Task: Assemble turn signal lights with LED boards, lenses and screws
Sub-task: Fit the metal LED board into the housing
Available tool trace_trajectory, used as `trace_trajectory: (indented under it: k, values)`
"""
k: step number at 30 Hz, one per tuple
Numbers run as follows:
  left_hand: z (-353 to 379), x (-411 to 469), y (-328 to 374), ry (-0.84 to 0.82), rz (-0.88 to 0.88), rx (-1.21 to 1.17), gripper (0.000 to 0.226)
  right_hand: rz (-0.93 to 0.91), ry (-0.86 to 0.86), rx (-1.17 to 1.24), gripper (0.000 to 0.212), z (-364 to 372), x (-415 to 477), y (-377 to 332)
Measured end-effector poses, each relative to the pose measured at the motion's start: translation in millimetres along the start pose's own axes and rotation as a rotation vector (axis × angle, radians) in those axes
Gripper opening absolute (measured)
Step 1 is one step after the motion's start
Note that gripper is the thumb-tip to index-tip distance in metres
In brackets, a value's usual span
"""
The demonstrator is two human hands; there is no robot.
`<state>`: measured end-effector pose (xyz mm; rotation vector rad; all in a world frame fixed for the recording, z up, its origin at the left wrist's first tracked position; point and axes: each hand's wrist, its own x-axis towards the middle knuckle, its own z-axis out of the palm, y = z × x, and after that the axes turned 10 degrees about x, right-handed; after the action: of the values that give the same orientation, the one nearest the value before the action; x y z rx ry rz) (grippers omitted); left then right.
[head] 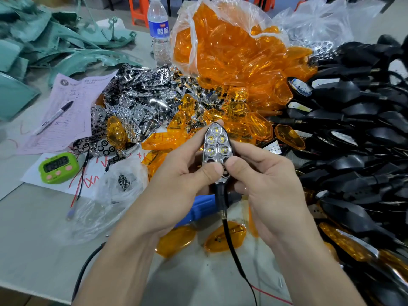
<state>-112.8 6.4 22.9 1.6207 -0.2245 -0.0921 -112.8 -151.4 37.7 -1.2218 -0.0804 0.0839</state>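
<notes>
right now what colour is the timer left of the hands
The timer is bright green with pink buttons; the head view shows it best.

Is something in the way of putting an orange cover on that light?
Only the thumbs. The left hand and right hand grip the turn signal light, thumbs pressing its shiny face's lower end, where an orange lens would sit. The upper part is bare.

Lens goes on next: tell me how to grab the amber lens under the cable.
Come from above and pinch the amber lens across its long edges, left of the black cable crossing it; it lies flat, so only those edges offer a grip.
</notes>
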Motion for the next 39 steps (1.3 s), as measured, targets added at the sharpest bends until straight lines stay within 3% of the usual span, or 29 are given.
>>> trace_trajectory:
  k: [11,16,22,25,27,30,39]
  values:
    - [2.3,2.0,0.7,-0.114,0.004,-0.067,0.081,-0.086,0.157,0.051,0.042,9.3,-6.5,4.9]
    - [4.2,3.6,-0.6,-0.125,-0.03,-0.199,0.078,-0.101,0.167,0.05,0.043,10.3,-7.8,4.5]
    - [7.8,4.6,-1.7,-0.014,-0.102,-0.167,0.07,0.037,0.091,-0.1,0.027,-4.0,-11.8,3.3]
    - [3.3,6.7,-1.8,0.042,-0.112,-0.15,0.066,0.206,-0.039,-0.276,0.052,-13.7,-31.5,9.3]
    - [1.3,7.5,-1.4,0.045,-0.108,-0.122,0.069,0.291,-0.11,-0.31,0.043,-10.8,-42.5,15.8]
    - [2.3,7.4,-1.3,0.035,-0.093,-0.111,0.069,0.274,-0.025,-0.277,0.013,-4.9,-47.6,24.8]
    - [3.8,7.1,-5.9,0.114,-0.085,-0.083,0.06,0.22,0.1,-0.564,0.026,-6.5,-57.9,28.4]
